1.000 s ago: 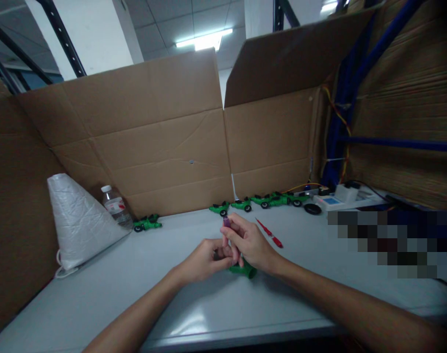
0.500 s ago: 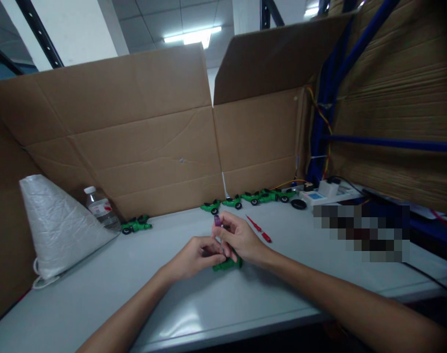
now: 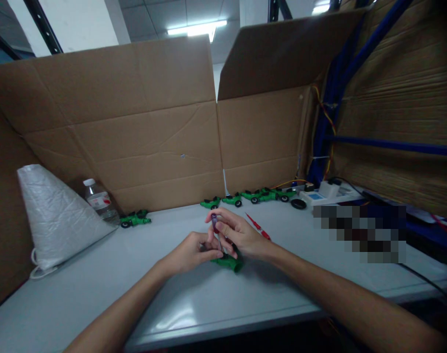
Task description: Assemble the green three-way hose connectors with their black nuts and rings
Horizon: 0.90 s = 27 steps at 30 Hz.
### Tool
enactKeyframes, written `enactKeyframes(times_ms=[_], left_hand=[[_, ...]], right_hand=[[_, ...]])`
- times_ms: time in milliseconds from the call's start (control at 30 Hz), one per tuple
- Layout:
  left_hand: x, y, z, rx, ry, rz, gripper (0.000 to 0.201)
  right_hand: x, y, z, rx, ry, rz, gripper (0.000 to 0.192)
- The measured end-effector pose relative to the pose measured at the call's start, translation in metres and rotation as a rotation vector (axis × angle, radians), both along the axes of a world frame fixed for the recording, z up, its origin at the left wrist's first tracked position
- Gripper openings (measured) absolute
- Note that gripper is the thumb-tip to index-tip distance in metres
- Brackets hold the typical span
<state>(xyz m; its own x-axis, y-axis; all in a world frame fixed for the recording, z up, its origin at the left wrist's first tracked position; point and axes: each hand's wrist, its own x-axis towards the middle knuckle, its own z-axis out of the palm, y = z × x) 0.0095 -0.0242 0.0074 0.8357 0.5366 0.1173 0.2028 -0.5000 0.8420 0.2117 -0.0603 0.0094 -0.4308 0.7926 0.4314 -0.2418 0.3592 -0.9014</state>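
My right hand (image 3: 245,236) is closed around the purple handle of a small screwdriver (image 3: 215,223). The screwdriver stands nearly upright, and its metal shaft runs down to a green toy car part (image 3: 228,263) on the table. My left hand (image 3: 192,252) grips this green part from the left, thumb near the screwdriver's tip. Fingers of both hands hide much of the part's top and the exact contact of the tip. A red screwdriver (image 3: 258,226) lies on the table just behind my right wrist.
Several green toy cars (image 3: 255,197) line the cardboard wall (image 3: 164,162). Another green car (image 3: 135,218) sits beside a water bottle (image 3: 100,203) and a silvery bag (image 3: 57,225) at left. A black ring (image 3: 299,203) and a white power strip (image 3: 328,193) are at back right.
My right fingers have shifted on the purple handle, with the index finger now stretched over its top. The green part shows a little more at its right end. The view has moved slightly.
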Motion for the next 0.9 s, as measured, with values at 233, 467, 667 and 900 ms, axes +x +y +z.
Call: enactKeyframes(times_ms=[233,467,667,900], left_hand=[[0.000,-0.002,-0.002,0.081,0.030,0.027,0.036],[0.001,-0.001,-0.005,0.069,0.039,0.028,0.026],[0.003,0.001,-0.011,0.044,0.022,0.067,0.012],[0.004,0.003,-0.018,-0.005,0.023,0.105,0.016]], right_hand=[[-0.003,0.001,-0.004,0.037,-0.038,-0.015,0.036],[-0.007,-0.003,-0.004,0.092,-0.061,-0.095,0.032],[-0.011,-0.008,-0.006,0.170,-0.112,-0.234,0.029],[-0.011,-0.007,-0.010,0.191,-0.103,-0.362,0.022]])
